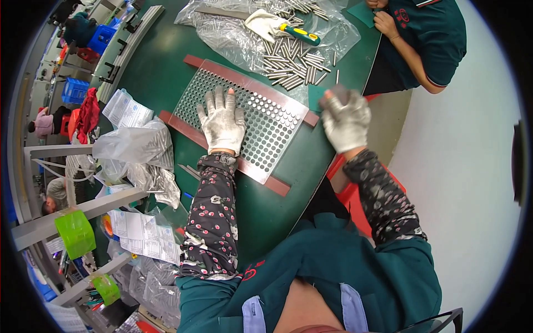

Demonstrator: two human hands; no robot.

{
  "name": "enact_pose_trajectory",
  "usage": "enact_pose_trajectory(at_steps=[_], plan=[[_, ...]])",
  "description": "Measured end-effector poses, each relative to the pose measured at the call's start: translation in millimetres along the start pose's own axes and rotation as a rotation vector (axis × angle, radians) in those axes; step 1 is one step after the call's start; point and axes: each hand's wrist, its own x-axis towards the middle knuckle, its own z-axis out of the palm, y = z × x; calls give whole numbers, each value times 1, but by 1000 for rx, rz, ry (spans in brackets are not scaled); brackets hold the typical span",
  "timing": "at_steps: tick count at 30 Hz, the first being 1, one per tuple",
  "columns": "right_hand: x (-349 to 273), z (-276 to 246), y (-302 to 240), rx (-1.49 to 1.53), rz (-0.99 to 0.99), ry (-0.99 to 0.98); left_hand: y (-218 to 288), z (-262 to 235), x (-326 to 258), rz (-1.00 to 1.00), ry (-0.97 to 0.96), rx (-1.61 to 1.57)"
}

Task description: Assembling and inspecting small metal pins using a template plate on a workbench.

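My left hand (223, 123), in a worn white glove with fingertips bare, lies flat with fingers spread on a metal plate (260, 172) full of round holes. Short metal pins (266, 105) fill part of the plate's right side, their ends showing as bright discs. Reddish-brown bars (277, 186) lie under the plate. Off the plate's right corner, my gloved right hand (348, 123) is raised and smeared by motion. A dark brown, pad-like piece (340, 93) shows at its fingers; its exact kind is too blurred to tell.
Beyond the plate, loose metal pins (294, 64) lie on a clear plastic bag (222, 36) with a white glove (263, 25) and a yellow-green handled tool (300, 34). A co-worker's arm (413, 58) is at far right. Bags and papers (145, 233) crowd the left.
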Motion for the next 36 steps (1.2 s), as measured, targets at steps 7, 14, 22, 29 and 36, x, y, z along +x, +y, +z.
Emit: enact_pose_trajectory(at_steps=[7, 14, 22, 29, 36], plan=[[-5, 12, 2, 148, -267, 171, -3, 6, -2, -3, 3, 11], [-10, 11, -1, 132, -256, 260, 0, 1, 1, -18, -24, -8], [0, 2, 1, 383, -689, 19, -1, 3, -1, -36, -1, -16], [56, 4, 49, 226, -289, 289, 2, 0, 0, -52, -19, -61], [84, 26, 70, 285, -420, 141, 0, -8, 3, -49, -54, -92]])
